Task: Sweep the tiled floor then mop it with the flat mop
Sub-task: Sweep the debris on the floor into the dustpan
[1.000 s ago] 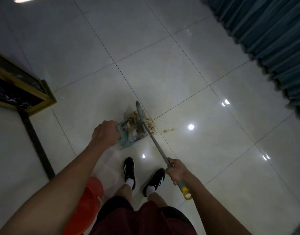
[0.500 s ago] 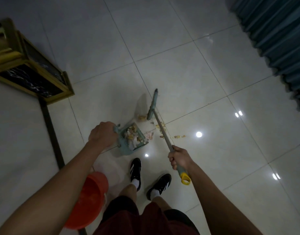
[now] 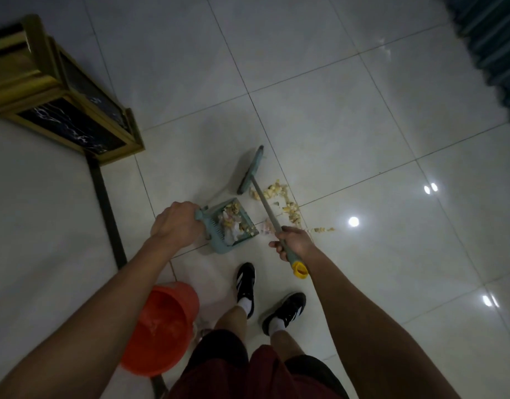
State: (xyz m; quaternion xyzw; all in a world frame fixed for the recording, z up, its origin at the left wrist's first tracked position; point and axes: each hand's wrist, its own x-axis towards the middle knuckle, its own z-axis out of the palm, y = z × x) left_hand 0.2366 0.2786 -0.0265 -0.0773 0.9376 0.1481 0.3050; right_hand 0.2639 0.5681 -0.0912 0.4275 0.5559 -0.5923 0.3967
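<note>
- Orange bucket (image 3: pixel 161 326) on the floor at lower left, mouth tilted toward the camera, inside wet-looking.
- Gold-framed stand (image 3: pixel 72 110) with black marbled panels at upper left, one corner down on the tiles.
- Dark strip (image 3: pixel 105 208) running from beneath that stand toward the bucket.
- Teal pleated curtain (image 3: pixel 489 44) hanging at the upper right edge, blurred.
- Black trainers with white stripes (image 3: pixel 245 283) and white socks, planted apart near bottom centre.
- Dark red shorts (image 3: pixel 248 372) at the bottom edge.
- Round light reflections (image 3: pixel 353 221) scattered on the right.
</note>
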